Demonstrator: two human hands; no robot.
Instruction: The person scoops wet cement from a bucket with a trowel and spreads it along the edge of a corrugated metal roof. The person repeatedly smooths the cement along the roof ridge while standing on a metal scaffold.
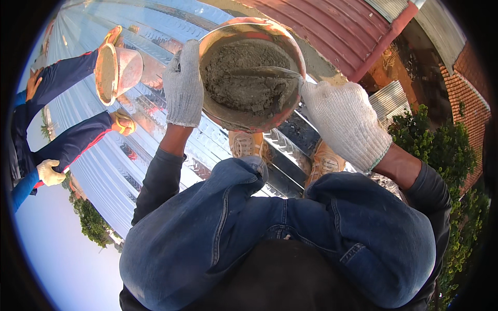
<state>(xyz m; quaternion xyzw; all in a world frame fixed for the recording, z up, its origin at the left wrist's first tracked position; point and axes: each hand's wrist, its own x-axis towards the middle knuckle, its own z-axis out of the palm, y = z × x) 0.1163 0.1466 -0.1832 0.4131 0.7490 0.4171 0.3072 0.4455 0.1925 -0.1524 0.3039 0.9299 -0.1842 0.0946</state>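
Observation:
A reddish bucket [250, 21] stands tilted toward me, partly filled with grey wet mortar [233, 59]. My left hand [184, 85], in a white knit glove, is closed on the bucket's left rim. With my right hand [346, 122], gloved the same way, I grip a trowel [259, 72] at the bucket's right edge. Its handle is hidden in my fist, and its mortar-smeared blade lies across the mortar, partly sunk in it. My two shoes [248, 144] are below the bucket, between my bent knees.
Shiny corrugated metal roofing [104, 173] spreads beneath and to the left. Another person [62, 78] in dark trousers and sandals is at the left, beside a second mortar bucket [129, 67]. A red metal roof [332, 31] lies ahead; a leafy tree [441, 145] is off the right edge.

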